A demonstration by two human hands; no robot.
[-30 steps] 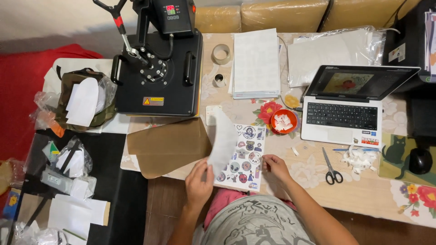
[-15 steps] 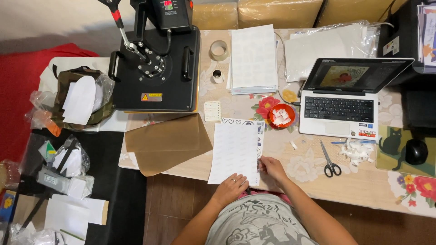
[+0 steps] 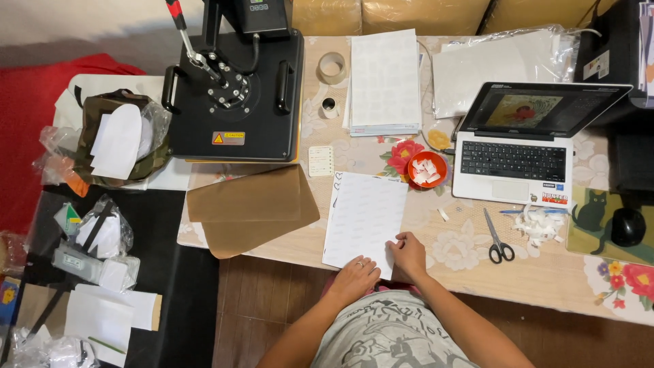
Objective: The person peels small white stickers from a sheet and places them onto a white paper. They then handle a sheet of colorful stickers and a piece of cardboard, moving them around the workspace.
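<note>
Left hand [image 3: 354,278]: flat on the near edge of the white sheet [image 3: 366,217], fingers spread a little and pressing down, not wrapped round anything.
Right hand [image 3: 409,253]: on the near right corner of the white sheet, fingers bent and close together, tips on the paper; pinching the edge or only touching it, cannot tell.
White sheet: lying flat on the table [image 3: 545,279], pale side up, faint rows of small shapes on it, right in front of the body.
Long way of the sheet: running away from the body toward the back of the table, tipped a bit to the right at the far end.
Sheet from the fingers: stretching up and away from both hands, both hands at its near short edge.
Nearer hand: both touching; right hand further onto the sheet, left hand at the very bottom edge.
Left of the sheet: brown paper sheets [image 3: 251,208], just beside it, one corner close to its left edge.
Behind the brown paper: black heat press [image 3: 235,95], well apart from the hands.
Far end of the sheet: small pale card [image 3: 321,161] and red bowl [image 3: 427,168] with white bits inside, near the top corners.
Right side: open laptop [image 3: 521,146] and scissors [image 3: 497,238], apart from the sheet.
Back of the table: stack of white paper [image 3: 383,82] and a tape roll [image 3: 332,67].
</note>
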